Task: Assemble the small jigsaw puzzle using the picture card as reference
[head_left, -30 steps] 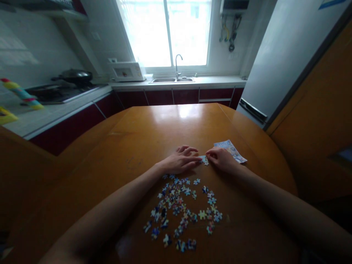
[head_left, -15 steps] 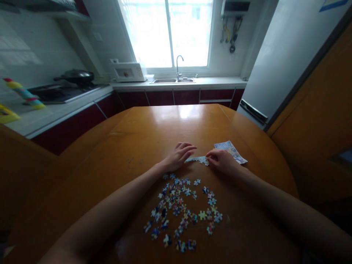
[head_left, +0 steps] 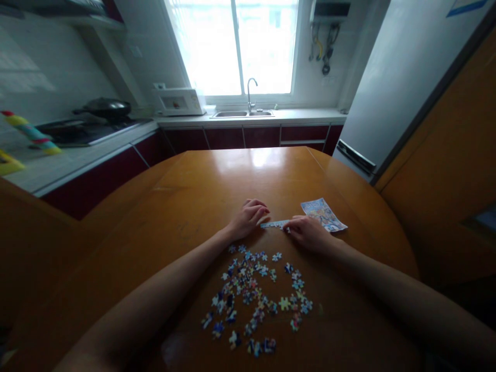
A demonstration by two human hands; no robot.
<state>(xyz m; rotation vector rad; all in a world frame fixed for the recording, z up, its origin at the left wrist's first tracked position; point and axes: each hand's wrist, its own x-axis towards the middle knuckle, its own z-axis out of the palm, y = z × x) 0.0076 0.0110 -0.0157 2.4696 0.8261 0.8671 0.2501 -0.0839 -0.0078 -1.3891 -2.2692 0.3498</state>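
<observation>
A short joined strip of pale blue jigsaw pieces (head_left: 273, 225) lies on the wooden table between my two hands. My left hand (head_left: 248, 216) rests just beyond its left end, fingers loosely bent and apart, with nothing visible in them. Over the strip's right end, my right hand (head_left: 308, 232) has its fingertips pinched down on a small jigsaw piece (head_left: 288, 230), mostly covered by the fingers. Nearer to me, many loose jigsaw pieces (head_left: 251, 283) are scattered between my forearms. A printed picture sheet (head_left: 327, 216) lies flat behind my right hand, which partly hides it.
The round-ended wooden table (head_left: 186, 186) spreads in front of me. Past it stand a counter with a sink (head_left: 232, 114), a microwave (head_left: 180, 101) and a stove with a black pan (head_left: 106, 107). At the right is a tall fridge (head_left: 391, 88).
My right hand has moved left and slightly nearer, now covering the pieces at the strip's right end. My left hand has drawn slightly left, its fingers curling more. The loose pieces stay put.
</observation>
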